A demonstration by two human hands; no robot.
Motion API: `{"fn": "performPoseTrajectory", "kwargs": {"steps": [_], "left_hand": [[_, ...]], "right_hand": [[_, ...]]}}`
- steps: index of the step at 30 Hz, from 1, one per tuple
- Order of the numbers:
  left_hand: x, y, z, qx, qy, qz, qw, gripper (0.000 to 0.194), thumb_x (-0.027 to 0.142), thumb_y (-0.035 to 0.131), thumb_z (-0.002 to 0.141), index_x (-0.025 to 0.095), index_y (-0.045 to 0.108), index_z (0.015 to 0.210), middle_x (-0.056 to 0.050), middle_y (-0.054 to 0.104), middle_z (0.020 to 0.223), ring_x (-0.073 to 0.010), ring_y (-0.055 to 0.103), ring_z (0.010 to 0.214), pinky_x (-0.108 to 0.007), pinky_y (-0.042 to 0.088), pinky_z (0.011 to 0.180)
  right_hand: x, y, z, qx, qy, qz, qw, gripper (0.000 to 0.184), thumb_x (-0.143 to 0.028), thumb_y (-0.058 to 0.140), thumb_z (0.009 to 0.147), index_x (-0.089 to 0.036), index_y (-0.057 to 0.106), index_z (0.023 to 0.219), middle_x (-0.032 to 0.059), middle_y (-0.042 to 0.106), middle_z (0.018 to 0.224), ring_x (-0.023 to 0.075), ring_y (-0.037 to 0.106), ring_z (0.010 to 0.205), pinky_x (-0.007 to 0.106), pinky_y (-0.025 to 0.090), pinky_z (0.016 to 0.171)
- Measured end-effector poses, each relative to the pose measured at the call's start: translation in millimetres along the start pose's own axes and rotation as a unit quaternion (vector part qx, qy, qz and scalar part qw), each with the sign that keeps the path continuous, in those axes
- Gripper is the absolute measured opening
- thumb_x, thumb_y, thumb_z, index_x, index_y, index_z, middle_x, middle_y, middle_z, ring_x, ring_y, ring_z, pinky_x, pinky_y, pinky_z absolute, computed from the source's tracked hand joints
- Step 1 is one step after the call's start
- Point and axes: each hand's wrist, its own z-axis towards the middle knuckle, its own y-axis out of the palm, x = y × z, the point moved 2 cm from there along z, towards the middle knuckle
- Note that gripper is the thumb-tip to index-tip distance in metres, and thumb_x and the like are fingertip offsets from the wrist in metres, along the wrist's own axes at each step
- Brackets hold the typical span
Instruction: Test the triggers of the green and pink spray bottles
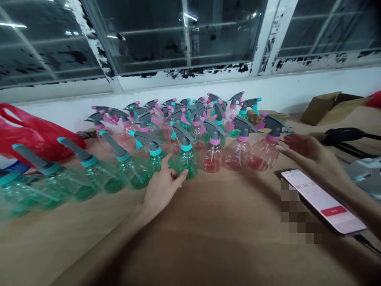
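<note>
In the head view, a front row of spray bottles runs across the table, green ones on the left and pink ones on the right. My left hand [162, 184] is at a green spray bottle [154, 161], index finger stretched over its front. The thumb points apart toward the neighbouring green spray bottle [187, 161]. My right hand [309, 153] is beside the last pink spray bottle [264, 153], its fingers extended and parted near the bottle's side. Whether either hand touches a bottle I cannot tell. Neither hand is wrapped round one.
Several more spray bottles [196, 123] crowd behind the front row. A red plastic bag [38, 131] lies at left. A phone [321, 202] showing a timer rests at right, with a black strap-like object [342, 135] and an open cardboard box [327, 109] beyond. Windows line the back wall.
</note>
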Motion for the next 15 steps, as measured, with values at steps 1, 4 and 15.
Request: {"fn": "performPoseTrajectory", "kwargs": {"steps": [1, 4, 15], "left_hand": [[3.9, 0.3, 3.8, -0.011, -0.013, 0.028, 0.999, 0.072, 0.051, 0.048, 0.089, 0.013, 0.019, 0.143, 0.004, 0.062, 0.064, -0.02, 0.063, 0.057, -0.028, 0.044, 0.058], [11.6, 2.5, 15.0, -0.04, -0.041, 0.099, 0.993, 0.087, 0.058, 0.048, 0.086, 0.003, 0.014, 0.144, -0.001, 0.064, 0.058, -0.0247, 0.065, 0.058, -0.03, 0.043, 0.054], [10.1, 7.0, 23.6, -0.065, -0.024, 0.11, 0.992, 0.084, 0.063, 0.046, 0.083, 0.001, 0.032, 0.138, 0.0, 0.056, 0.047, -0.0278, 0.063, 0.05, -0.033, 0.044, 0.053]], "right_hand": [[-3.6, -3.5, -6.5, 0.006, 0.016, 0.01, 1.0, 0.062, -0.059, 0.068, 0.07, -0.021, 0.055, 0.117, 0.0191, 0.063, 0.121, 0.0282, 0.062, 0.11, 0.037, 0.051, 0.091], [-13.4, -14.0, -25.6, 0.024, 0.126, 0.021, 0.991, 0.068, -0.062, 0.073, 0.06, -0.026, 0.055, 0.115, 0.0182, 0.06, 0.125, 0.0315, 0.059, 0.113, 0.042, 0.048, 0.096], [-67.3, -17.6, -68.1, 0.01, 0.096, 0.014, 0.995, 0.051, -0.067, 0.071, 0.057, -0.034, 0.062, 0.095, 0.0119, 0.069, 0.108, 0.0335, 0.065, 0.101, 0.048, 0.056, 0.083]]}}
